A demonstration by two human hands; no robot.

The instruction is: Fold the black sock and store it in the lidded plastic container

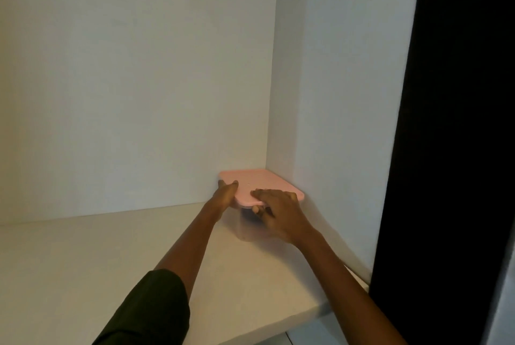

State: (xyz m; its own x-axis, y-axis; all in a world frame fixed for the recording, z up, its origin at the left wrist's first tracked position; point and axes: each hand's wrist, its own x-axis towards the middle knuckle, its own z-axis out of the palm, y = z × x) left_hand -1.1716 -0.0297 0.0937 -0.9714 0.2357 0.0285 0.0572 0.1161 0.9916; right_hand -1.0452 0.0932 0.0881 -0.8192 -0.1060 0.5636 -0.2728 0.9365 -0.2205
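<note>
- Past your left hand, you face a plain white back wall.
- Under both hands, a white shelf runs toward you.
- Right of your right hand rises a white side panel; beyond it stands a black upright band.
- The light is soft and dimmer low down.

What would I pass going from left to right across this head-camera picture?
First the dark sleeve → left hand → right hand → white side wall → black panel. The pink lid, gripped by both hands, spans them, so it has no clear place.
</note>
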